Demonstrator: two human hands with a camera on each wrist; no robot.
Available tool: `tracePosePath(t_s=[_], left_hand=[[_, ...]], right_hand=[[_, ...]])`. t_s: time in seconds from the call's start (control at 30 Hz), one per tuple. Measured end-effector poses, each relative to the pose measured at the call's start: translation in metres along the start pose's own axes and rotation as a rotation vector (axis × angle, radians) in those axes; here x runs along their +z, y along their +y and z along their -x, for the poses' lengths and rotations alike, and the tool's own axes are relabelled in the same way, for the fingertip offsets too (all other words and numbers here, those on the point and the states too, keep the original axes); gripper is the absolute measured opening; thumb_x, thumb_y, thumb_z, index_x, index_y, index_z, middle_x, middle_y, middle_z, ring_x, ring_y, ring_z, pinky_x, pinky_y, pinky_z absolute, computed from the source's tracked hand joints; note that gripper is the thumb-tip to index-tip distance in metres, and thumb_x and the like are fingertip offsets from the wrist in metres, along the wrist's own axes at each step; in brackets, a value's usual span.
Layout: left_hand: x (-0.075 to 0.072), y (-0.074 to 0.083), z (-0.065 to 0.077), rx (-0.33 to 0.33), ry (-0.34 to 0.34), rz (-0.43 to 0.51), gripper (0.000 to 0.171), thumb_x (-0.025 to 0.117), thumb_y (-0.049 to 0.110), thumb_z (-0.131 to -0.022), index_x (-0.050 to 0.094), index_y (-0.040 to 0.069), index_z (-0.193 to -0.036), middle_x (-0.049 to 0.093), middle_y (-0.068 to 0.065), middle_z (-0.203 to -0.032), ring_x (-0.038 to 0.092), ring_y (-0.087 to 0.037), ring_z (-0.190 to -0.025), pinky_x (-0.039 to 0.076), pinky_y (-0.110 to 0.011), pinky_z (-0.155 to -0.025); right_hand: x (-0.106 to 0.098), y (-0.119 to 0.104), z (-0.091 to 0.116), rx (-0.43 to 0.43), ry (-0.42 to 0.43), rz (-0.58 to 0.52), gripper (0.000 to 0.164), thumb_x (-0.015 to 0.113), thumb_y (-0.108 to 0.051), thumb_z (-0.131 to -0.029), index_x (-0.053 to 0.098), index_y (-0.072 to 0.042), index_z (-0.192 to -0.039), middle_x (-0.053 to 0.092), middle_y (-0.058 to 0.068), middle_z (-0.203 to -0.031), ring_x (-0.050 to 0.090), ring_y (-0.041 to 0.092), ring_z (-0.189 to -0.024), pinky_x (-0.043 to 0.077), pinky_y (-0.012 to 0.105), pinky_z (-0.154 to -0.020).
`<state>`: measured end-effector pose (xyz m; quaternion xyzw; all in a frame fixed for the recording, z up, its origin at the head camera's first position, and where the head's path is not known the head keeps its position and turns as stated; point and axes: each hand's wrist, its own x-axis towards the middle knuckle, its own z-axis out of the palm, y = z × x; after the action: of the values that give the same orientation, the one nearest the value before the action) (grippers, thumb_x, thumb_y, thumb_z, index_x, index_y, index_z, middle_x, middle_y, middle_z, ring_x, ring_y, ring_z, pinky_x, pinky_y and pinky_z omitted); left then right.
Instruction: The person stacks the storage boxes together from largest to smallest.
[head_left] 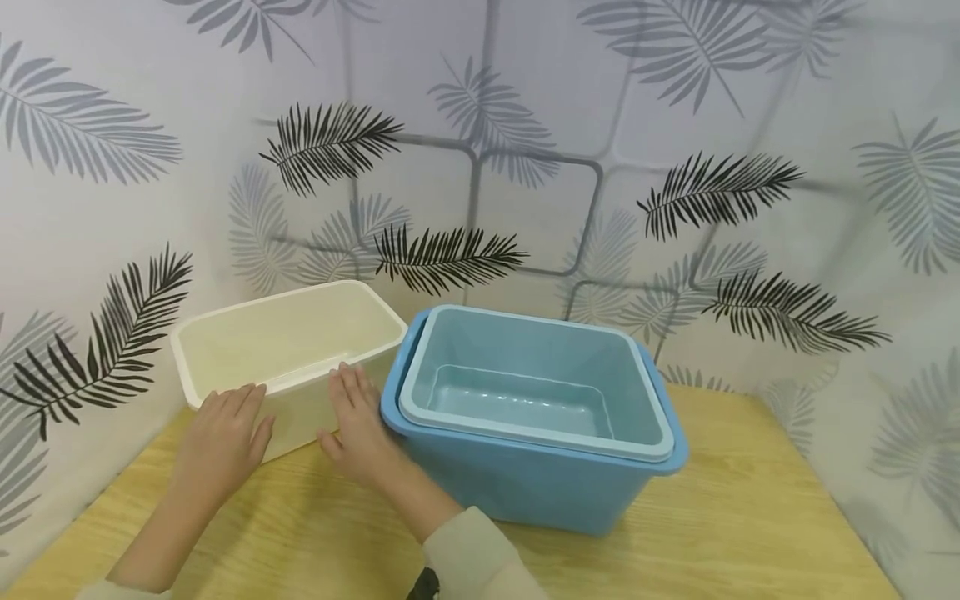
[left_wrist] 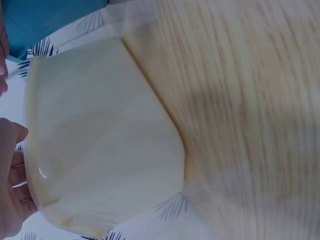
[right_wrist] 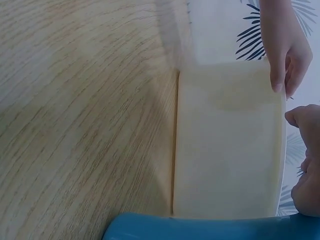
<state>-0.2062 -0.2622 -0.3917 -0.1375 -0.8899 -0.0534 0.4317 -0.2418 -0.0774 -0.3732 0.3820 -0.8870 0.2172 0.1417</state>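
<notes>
A cream plastic bin (head_left: 300, 417) stands on the wooden table at the left, its mouth facing up. My left hand (head_left: 225, 433) grips its front rim near the left corner, fingers over the edge and thumb on the outer side. Close to the rim's right part is my right hand (head_left: 363, 429), its fingers fairly straight and its thumb apart from them. Beside that hand sits a blue bin (head_left: 517, 483) with a lighter blue bin (head_left: 517, 375) nested inside it. In the right wrist view the blue bin's edge (right_wrist: 200, 227) overlaps the cream bin's end.
The wooden table (head_left: 750, 500) runs across the front and to the right of the bins. A pale curtain (head_left: 525, 108) with a leaf pattern hangs behind them and along both sides.
</notes>
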Motion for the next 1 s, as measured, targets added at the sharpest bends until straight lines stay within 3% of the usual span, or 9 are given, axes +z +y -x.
tracePosePath(t_s=[0.5, 0.73, 0.9, 1.0], left_hand=[[-0.013, -0.006, 0.018, -0.042, 0.022, 0.042, 0.035, 0.060, 0.009, -0.074, 0.060, -0.011, -0.104, 0.064, -0.027, -0.099, 0.058, -0.042, -0.093, 0.040, -0.059, -0.091], [-0.019, -0.009, 0.024, -0.079, 0.034, 0.033, 0.034, 0.049, 0.019, -0.088, 0.059, -0.009, -0.104, 0.064, -0.027, -0.101, 0.058, -0.045, -0.096, 0.039, -0.060, -0.093], [-0.020, -0.014, 0.028, -0.084, 0.043, 0.025, 0.037, 0.043, 0.024, -0.093, 0.059, -0.007, -0.105, 0.063, -0.027, -0.102, 0.057, -0.046, -0.098, 0.038, -0.061, -0.093], [-0.022, -0.016, 0.030, -0.088, 0.046, 0.025, 0.035, 0.047, 0.021, -0.090, 0.059, -0.008, -0.106, 0.063, -0.027, -0.102, 0.056, -0.047, -0.099, 0.038, -0.062, -0.093]], right_hand=[[0.005, -0.003, -0.002, 0.132, -0.078, -0.027, 0.068, 0.057, -0.017, -0.090, 0.022, 0.004, -0.144, 0.017, 0.021, -0.153, 0.009, 0.039, -0.142, 0.013, 0.049, -0.115], [0.007, -0.002, 0.000, 0.131, -0.102, -0.017, 0.064, 0.056, -0.017, -0.091, 0.025, 0.003, -0.143, 0.017, 0.022, -0.153, 0.009, 0.039, -0.143, 0.014, 0.048, -0.116], [0.006, -0.005, 0.001, 0.124, -0.118, 0.125, 0.064, 0.058, -0.025, -0.091, 0.028, -0.003, -0.144, 0.024, 0.016, -0.152, 0.014, 0.034, -0.143, 0.018, 0.043, -0.116], [0.005, -0.008, 0.001, 0.117, -0.118, 0.236, 0.064, 0.058, -0.031, -0.091, 0.030, -0.008, -0.144, 0.028, 0.010, -0.152, 0.019, 0.028, -0.143, 0.022, 0.039, -0.115]])
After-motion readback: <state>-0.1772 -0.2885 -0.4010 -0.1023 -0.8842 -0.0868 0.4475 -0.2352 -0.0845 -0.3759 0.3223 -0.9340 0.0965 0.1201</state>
